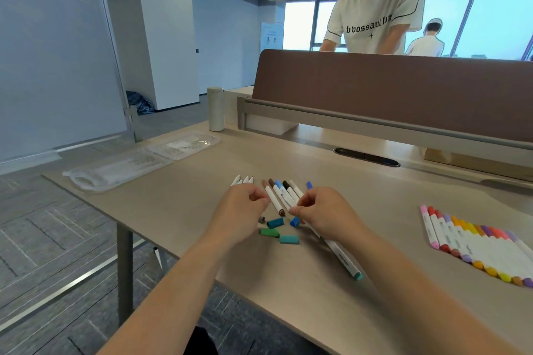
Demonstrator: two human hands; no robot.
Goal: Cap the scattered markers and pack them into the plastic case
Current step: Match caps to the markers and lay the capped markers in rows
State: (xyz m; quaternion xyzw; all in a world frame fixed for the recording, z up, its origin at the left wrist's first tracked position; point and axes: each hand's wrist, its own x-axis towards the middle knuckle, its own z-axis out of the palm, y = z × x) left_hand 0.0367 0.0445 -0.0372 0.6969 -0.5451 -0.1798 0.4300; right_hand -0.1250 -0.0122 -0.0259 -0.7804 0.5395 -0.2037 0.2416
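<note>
Head view: near the centre of the frame a loose group of slim white-barrelled markers [281, 196] lies on the pale wooden desk [331, 311], tips toward the top of the frame, some with brown, blue and black caps. The left hand [240, 212] is curled with its fingers drawn together over the left side of the group; whether it clamps anything cannot be told. The right hand [321, 215] pinches its thumb and forefinger on a marker, apparently the long white marker with a teal end cap [343, 261] that runs toward the lower right. Just below the hands lie four loose teal, green and blue plastic caps [279, 232]. At centre right a row of capped pink-to-purple markers [473, 245] lies side by side. The clear plastic case [138, 163] lies open at centre left, well apart from the markers. Handling judgement: the markers are light, rigid and smooth, and will roll on the desk; hold each at mid-barrel. The caps are small, hard and slippery; pinch each by its sides and press it straight along the barrel axis. The case looks thin and flexible; support it flat.
</note>
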